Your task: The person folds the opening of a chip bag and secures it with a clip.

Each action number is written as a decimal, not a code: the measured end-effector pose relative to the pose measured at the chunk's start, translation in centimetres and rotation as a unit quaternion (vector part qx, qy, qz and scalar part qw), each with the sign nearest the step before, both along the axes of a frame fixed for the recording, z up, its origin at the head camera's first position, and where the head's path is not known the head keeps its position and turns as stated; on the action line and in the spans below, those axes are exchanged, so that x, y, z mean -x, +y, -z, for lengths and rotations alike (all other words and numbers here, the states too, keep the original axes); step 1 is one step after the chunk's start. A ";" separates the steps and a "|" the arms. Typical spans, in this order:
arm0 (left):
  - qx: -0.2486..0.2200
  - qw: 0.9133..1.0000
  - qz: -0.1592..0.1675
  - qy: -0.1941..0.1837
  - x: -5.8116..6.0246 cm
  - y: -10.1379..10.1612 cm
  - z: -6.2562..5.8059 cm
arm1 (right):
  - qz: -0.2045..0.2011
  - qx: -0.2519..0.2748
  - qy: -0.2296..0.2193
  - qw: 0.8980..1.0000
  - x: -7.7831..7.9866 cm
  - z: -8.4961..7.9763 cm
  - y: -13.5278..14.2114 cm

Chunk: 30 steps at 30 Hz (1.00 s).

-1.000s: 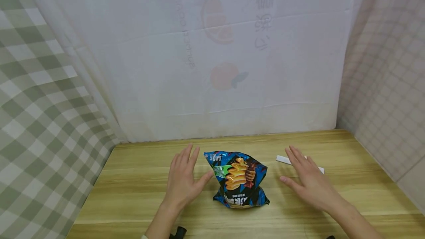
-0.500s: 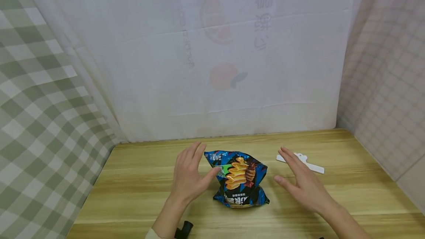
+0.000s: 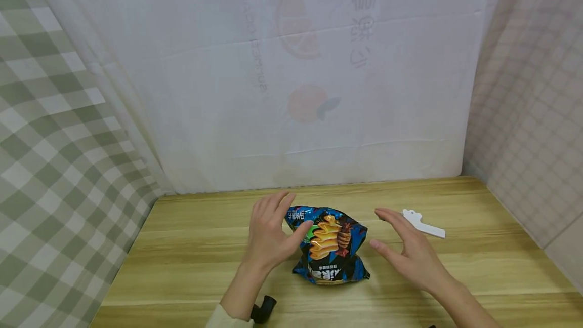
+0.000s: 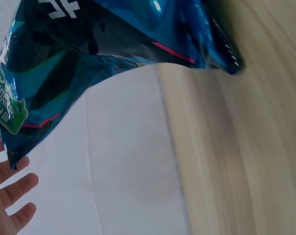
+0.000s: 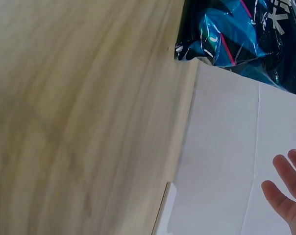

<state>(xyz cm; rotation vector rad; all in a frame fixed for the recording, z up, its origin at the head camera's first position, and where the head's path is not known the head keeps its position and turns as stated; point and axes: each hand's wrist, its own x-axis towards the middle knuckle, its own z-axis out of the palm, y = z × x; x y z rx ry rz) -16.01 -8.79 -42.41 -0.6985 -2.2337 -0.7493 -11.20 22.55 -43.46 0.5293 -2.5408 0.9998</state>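
Observation:
A blue and black chip bag [image 3: 329,247] stands on the wooden table, pictures of chips on its front. At its left upper corner is my left hand [image 3: 272,234], fingers loosely bent and thumb in front of the bag in the head view. The left wrist view puts the fingertips [image 4: 21,186] right by the bag's corner. My right hand [image 3: 412,254] hovers to the right of the bag, apart from it, thumb and fingers spread. Beyond that hand a white bag clip [image 3: 424,225] lies on the table, its left end hidden behind the fingers.
The wooden table [image 3: 182,262] ends at a white sheet [image 3: 218,115] with faded fruit prints. A green checked cloth [image 3: 59,130] hangs at the left and a pale grid cloth [image 3: 537,115] at the right. A black device part [image 3: 264,310] sits by the left wrist.
Both hands have moved inward toward the chip bag, the left one now overlapping its corner in the head view. More of the clip's right part shows. The bag stays in place.

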 end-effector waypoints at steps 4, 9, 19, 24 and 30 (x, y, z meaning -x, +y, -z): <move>-0.005 1.000 0.016 0.000 0.1 0.5 -0.4 | 0.003 0.004 0.016 1.000 -0.1 0.0 -0.4; 0.000 0.999 0.033 0.005 0.3 1.0 -0.6 | 0.002 0.008 0.031 0.999 0.0 0.1 -0.6; 0.015 0.999 0.048 0.014 0.1 2.0 -1.2 | -0.023 0.038 0.051 0.998 0.3 0.0 -1.3; 0.014 0.998 0.056 0.017 0.1 2.2 -1.4 | -0.031 0.043 0.061 0.997 0.5 0.1 -1.4; 0.015 0.997 0.067 0.021 0.1 2.5 -1.5 | -0.041 0.053 0.064 0.996 0.5 0.1 -1.7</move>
